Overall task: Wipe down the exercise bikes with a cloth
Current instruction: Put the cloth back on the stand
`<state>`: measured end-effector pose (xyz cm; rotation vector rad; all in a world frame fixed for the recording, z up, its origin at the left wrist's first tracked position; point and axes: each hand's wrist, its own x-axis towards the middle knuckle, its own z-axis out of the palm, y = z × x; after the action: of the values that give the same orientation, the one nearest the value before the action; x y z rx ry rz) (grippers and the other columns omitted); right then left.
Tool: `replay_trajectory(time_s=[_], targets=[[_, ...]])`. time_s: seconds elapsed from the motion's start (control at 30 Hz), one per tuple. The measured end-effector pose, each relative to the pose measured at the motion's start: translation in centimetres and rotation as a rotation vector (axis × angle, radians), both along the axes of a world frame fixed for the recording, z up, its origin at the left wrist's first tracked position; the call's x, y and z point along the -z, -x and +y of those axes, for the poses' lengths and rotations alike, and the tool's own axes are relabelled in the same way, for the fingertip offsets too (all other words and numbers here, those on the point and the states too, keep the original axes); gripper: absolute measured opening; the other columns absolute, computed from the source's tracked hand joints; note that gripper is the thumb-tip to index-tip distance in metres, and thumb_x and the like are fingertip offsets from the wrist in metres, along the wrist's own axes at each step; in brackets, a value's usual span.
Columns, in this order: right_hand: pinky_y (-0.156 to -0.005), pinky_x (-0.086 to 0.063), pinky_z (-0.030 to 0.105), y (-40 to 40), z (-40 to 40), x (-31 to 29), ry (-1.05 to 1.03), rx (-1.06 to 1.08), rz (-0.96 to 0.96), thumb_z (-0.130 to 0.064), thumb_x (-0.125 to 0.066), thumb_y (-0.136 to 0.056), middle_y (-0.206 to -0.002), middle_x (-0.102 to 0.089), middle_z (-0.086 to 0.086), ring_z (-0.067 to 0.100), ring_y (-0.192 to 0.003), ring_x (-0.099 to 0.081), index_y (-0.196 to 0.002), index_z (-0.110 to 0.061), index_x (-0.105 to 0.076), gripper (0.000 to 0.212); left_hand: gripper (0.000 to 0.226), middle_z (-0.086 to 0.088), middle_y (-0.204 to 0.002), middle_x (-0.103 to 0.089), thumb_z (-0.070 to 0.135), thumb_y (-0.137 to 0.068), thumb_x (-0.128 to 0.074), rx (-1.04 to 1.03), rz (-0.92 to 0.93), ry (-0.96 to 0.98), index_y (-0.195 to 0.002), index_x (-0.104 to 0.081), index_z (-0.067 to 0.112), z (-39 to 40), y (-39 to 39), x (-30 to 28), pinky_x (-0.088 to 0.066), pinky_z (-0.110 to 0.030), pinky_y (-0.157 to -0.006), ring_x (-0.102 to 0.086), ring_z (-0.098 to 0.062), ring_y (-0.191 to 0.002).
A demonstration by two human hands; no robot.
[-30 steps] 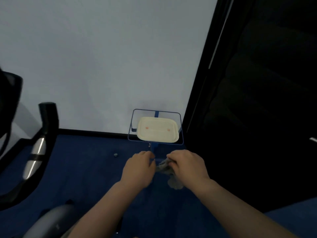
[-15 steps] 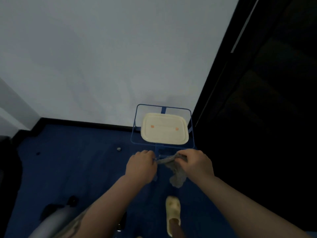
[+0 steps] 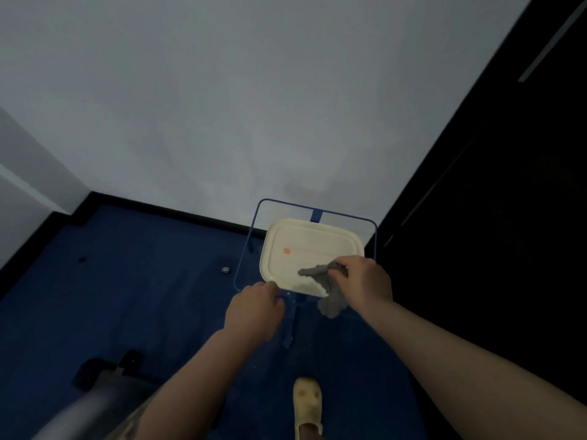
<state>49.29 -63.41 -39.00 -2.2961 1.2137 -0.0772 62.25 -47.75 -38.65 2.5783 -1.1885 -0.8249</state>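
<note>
- Head view: right hand (image 3: pixel 365 285) pinched round grey cloth (image 3: pixel 328 289), over near right corner of cream basin (image 3: pixel 309 252) in blue wire stand (image 3: pixel 244 265).
- Left hand (image 3: pixel 254 312) at basin's near left rim, fingers curled under; hold on anything impossible to tell.
- Risk, judged: dangling cloth tail snagging stand, tipping basin.
- Exercise bike not clearly identifiable; dark blurred part (image 3: pixel 104 371) well left of basin.

The left hand (image 3: pixel 254 312) has released the cloth (image 3: pixel 320 281); only the right hand (image 3: pixel 362 281) grips it.
</note>
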Motion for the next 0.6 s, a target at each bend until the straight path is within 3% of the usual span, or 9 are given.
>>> replay_trajectory(time_s=[0.2,0.3,0.47,0.6], targets=[[-0.054,-0.041,0.027,-3.9,-5.0,4.0,0.076,0.022,0.096,-0.03,-0.053,-0.093,-0.091,-0.069,0.002,0.02,-0.081,-0.062,-0.089,-0.019,-0.07,0.021,0.028,0.0,-0.118,-0.06,0.028,-0.094,-0.042,-0.169,0.094,-0.016,-0.115,-0.058,0.019,-0.9,-0.6,2.0,-0.047,-0.037,-0.089,-0.057,-0.02,-0.104],[-0.057,-0.046,0.029,-5.3,-6.0,5.5,0.029,0.009,0.095,-0.029,-0.052,-0.094,-0.091,-0.068,0.002,0.022,-0.082,-0.063,-0.088,-0.017,-0.069,0.022,0.029,0.005,-0.123,-0.059,0.031,-0.094,-0.043,-0.224,0.125,-0.012,-0.12,-0.056,0.026,-0.1,-0.7,3.0,-0.044,-0.03,-0.091,-0.054,-0.015,-0.11],[-0.074,-0.053,0.034,-6.3,-4.2,7.0,-0.122,-0.146,0.125,-0.027,-0.054,-0.093,-0.104,-0.066,0.001,0.022,-0.092,-0.063,-0.101,-0.022,-0.068,0.017,0.027,0.006,-0.119,-0.059,0.033,-0.093,-0.043,-0.301,0.099,-0.035,-0.116,-0.057,0.027,1.5,-1.6,2.7,-0.042,-0.027,-0.082,-0.055,-0.014,-0.105],[-0.073,-0.053,0.033,-5.6,-0.8,6.8,-0.152,-0.148,0.126,-0.03,-0.055,-0.091,-0.102,-0.067,-0.002,0.018,-0.088,-0.062,-0.103,-0.025,-0.067,0.017,0.025,0.006,-0.113,-0.06,0.03,-0.092,-0.043,-0.313,0.088,0.009,-0.111,-0.058,0.026,2.6,-2.0,0.9,-0.042,-0.027,-0.079,-0.054,-0.011,-0.096]])
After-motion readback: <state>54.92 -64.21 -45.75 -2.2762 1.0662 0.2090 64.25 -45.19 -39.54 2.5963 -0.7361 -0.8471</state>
